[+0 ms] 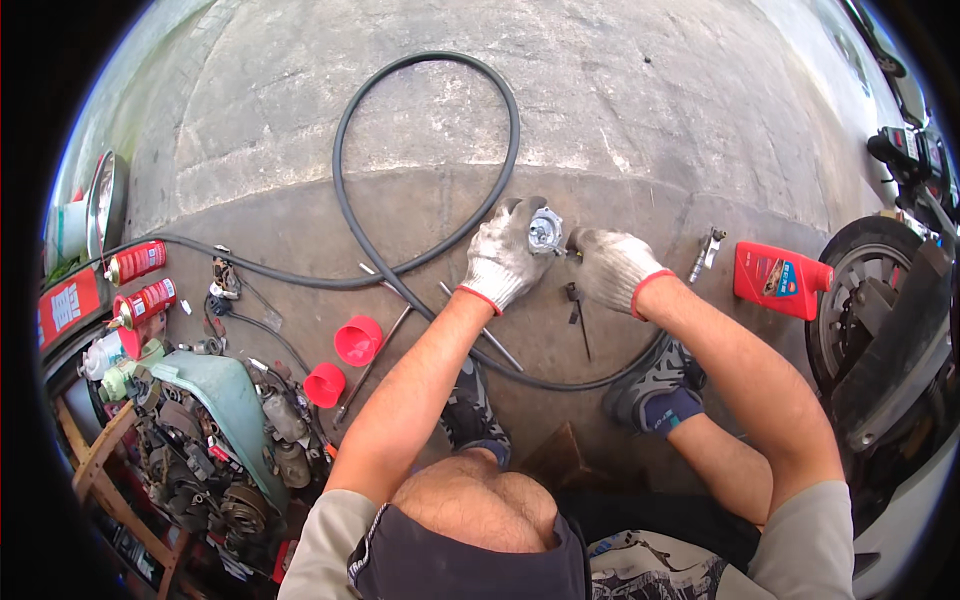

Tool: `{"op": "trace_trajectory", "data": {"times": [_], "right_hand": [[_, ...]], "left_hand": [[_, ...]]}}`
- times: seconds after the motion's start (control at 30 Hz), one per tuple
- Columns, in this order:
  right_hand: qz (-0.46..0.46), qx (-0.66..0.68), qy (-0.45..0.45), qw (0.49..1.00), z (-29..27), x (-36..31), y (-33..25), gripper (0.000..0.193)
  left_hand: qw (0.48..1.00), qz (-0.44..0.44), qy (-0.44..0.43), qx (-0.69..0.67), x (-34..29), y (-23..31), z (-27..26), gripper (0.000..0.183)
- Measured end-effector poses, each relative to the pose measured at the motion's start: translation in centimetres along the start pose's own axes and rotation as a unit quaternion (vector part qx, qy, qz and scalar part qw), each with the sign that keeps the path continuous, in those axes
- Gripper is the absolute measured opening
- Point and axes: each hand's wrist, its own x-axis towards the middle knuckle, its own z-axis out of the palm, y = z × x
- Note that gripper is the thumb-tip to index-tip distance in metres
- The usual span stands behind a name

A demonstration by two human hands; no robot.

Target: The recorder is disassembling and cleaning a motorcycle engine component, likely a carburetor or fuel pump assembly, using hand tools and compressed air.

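My left hand [508, 250], in a white knit glove with a red cuff, is closed around a round silver metal part [545, 231], whose open hollow face shows. Just to its right, my right hand [608, 262], gloved alike, has its fingers pinched together close to the part. Something small and dark shows at those fingertips, too small to name. Below the hands, a small black piece with a thin dark rod [574, 293] lies on the floor. A metal rod [485, 330] lies under my left wrist, and a longer T-shaped metal tool [375, 365] rests beside my left forearm.
A black hose [517, 120] loops across the concrete. Two red cups [358, 341] and red spray cans [137, 261] stand or lie left, near a greenish bin [222, 395] with greasy parts. At right are an air blow gun [706, 256], a red bottle [775, 280] and a motorcycle wheel [860, 300].
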Motion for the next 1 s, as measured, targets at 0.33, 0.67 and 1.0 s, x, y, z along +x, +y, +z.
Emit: {"op": "trace_trajectory", "data": {"times": [0.33,0.67,1.0], "right_hand": [[0.048,0.099,0.000,0.994,0.9,0.3,-0.1,0.037],[0.054,0.095,-0.015,0.994,1.1,0.8,-0.2,0.038],[-0.025,0.162,-0.140,0.976,-0.6,4.4,0.5,0.019]], "left_hand": [[1.000,0.004,-0.006,-0.006,0.0,-0.6,0.3,0.061],[1.000,0.002,-0.016,0.009,-0.1,-0.5,0.1,0.061],[0.999,-0.011,-0.023,0.021,0.0,-0.5,0.2,0.067]]}}
